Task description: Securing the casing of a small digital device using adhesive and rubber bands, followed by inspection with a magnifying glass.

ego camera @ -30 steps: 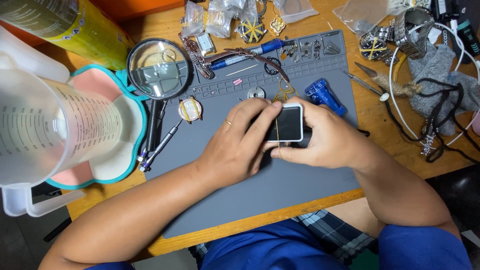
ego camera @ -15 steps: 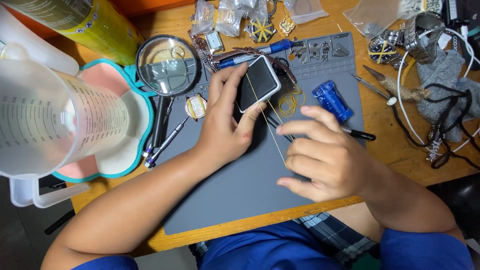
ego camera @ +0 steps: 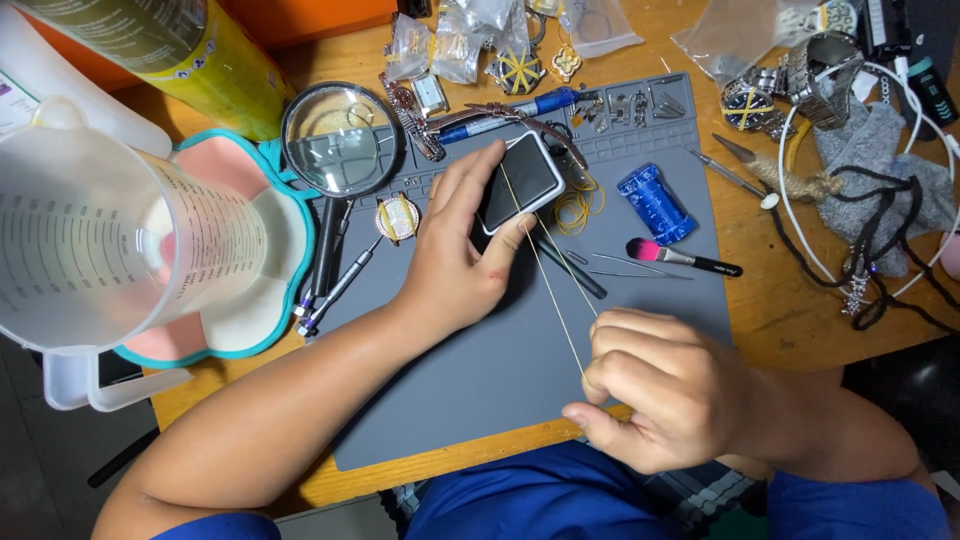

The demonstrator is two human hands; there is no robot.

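Head view shows the left hand (ego camera: pixel 455 265) pinning a small dark-screened device (ego camera: pixel 520 182) against the grey mat (ego camera: pixel 480 380) on the tabletop, fingers clasped around its edges, while the right hand (ego camera: pixel 665 390) is clenched on a stretched rubber band (ego camera: pixel 548 280) looped round it. That device looks light, rigid, slick-faced and fragile, so its sides seem the safest hold; the band is soft and springy.
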